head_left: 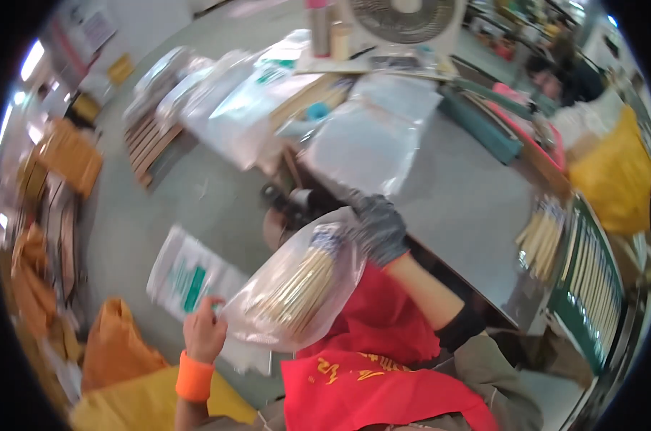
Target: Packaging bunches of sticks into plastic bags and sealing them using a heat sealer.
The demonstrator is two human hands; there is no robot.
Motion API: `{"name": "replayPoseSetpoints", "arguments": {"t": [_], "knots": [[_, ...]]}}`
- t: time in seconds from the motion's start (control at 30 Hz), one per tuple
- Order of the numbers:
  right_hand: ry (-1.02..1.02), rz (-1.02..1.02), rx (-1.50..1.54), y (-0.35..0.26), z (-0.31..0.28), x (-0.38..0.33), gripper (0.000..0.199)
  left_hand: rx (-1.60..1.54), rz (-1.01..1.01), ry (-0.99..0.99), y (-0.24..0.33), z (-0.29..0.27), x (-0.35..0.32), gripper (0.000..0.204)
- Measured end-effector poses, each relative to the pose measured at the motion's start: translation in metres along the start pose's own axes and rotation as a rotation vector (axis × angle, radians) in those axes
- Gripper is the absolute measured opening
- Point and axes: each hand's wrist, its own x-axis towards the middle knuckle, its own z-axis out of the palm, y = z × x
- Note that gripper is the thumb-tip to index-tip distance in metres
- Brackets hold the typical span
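Note:
My right hand [380, 226], in a dark grey glove, grips the gathered upper end of a clear plastic bag [261, 302]. Inside lies a bundle of pale wooden sticks [296, 287] with blue-and-white ends toward that hand. My left hand [205, 332] is bare, with an orange band at the wrist. Its fingers are bent together beside the bag's lower left corner; what they pinch, if anything, is hidden. Close behind this hand is a flat white plastic bag [171, 269] with a green printed patch, partly covered by the clear bag.
Clear bags [372, 133] lie stacked on the grey table [469, 215], below a fan [404, 18]. At right are loose sticks [542, 233] and a green tray [580, 345] with a row of sticks. Yellow sacks [616, 176] stand beyond; an orange sack [117, 352] is at left.

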Motion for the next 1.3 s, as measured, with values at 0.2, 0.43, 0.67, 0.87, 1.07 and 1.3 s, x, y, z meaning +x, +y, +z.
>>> {"name": "replayPoseSetpoints", "arguments": {"t": [0.2, 0.43, 0.67, 0.87, 1.07, 1.3], "knots": [[-0.189, -0.045, 0.752, 0.047, 0.091, 0.008, 0.025, -0.654, -0.505, 0.046, 0.007, 0.06, -0.085, 0.025], [-0.473, 0.363, 1.642, -0.052, 0.041, 0.077, 0.012, -1.119, -0.679, 0.549, 0.028, -0.008, -0.125, 0.019], [-0.689, 0.123, 1.217, -0.176, 0.06, 0.103, 0.007, -0.36, -0.795, 0.937, 0.031, -0.069, -0.193, 0.033], [-0.48, -0.468, 1.048, -0.174, 0.212, 0.033, 0.012, 0.37, -0.306, 0.756, -0.004, 0.04, 0.026, 0.071], [-0.82, 0.011, 1.092, -0.113, 0.243, 0.059, 0.022, -0.201, -0.287, 0.591, -0.113, 0.053, 0.069, 0.014], [-0.623, -0.374, -0.142, 0.096, 0.445, 0.138, 0.038, -0.49, -0.191, 0.558, -0.087, 0.064, 0.165, 0.02]]}}
